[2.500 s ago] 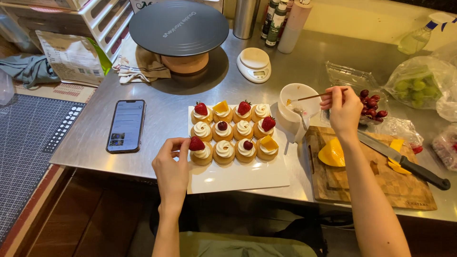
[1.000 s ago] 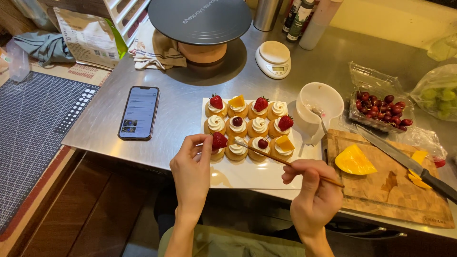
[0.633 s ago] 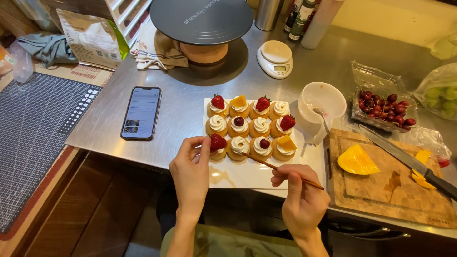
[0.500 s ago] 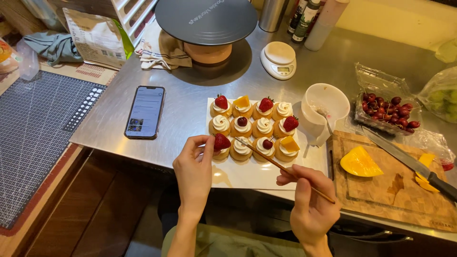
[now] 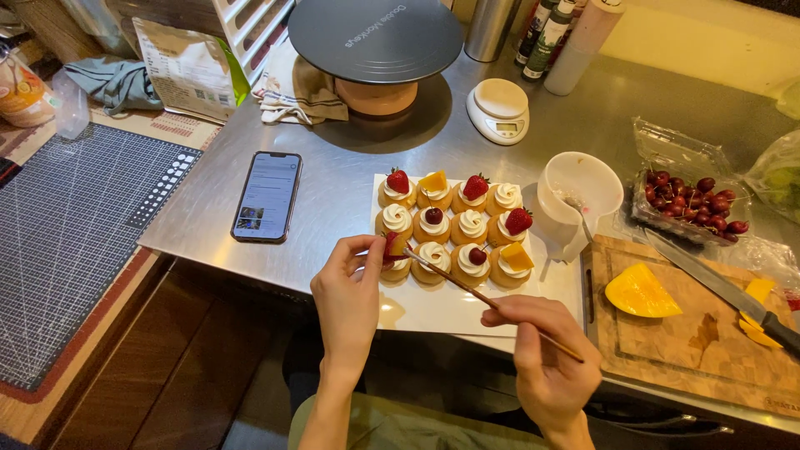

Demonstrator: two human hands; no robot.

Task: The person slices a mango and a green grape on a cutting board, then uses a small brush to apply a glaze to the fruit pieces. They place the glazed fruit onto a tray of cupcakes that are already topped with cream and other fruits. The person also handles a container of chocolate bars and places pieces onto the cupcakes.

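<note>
A white rectangular plate (image 5: pixel 454 312) holds several small cream-topped tarts (image 5: pixel 450 221), some topped with strawberry, cherry or mango. My left hand (image 5: pixel 350 292) pinches the strawberry (image 5: pixel 389 247) on the front-left tart. My right hand (image 5: pixel 546 358) holds wooden chopsticks (image 5: pixel 467 287) whose tips reach toward that same tart. Both hands are at the plate's near edge.
A white bowl (image 5: pixel 581 187) with a spoon stands right of the plate. A wooden cutting board (image 5: pixel 692 333) carries a mango piece (image 5: pixel 640 292) and a knife (image 5: pixel 721 287). A tub of cherries (image 5: pixel 692 196), phone (image 5: pixel 267 196), kitchen scale (image 5: pixel 498 108) and turntable (image 5: pixel 375 37) surround them.
My right hand came from the bowl to the plate's near edge with the chopsticks. My left hand rose onto the front-left tart's strawberry. The view shifted closer.
</note>
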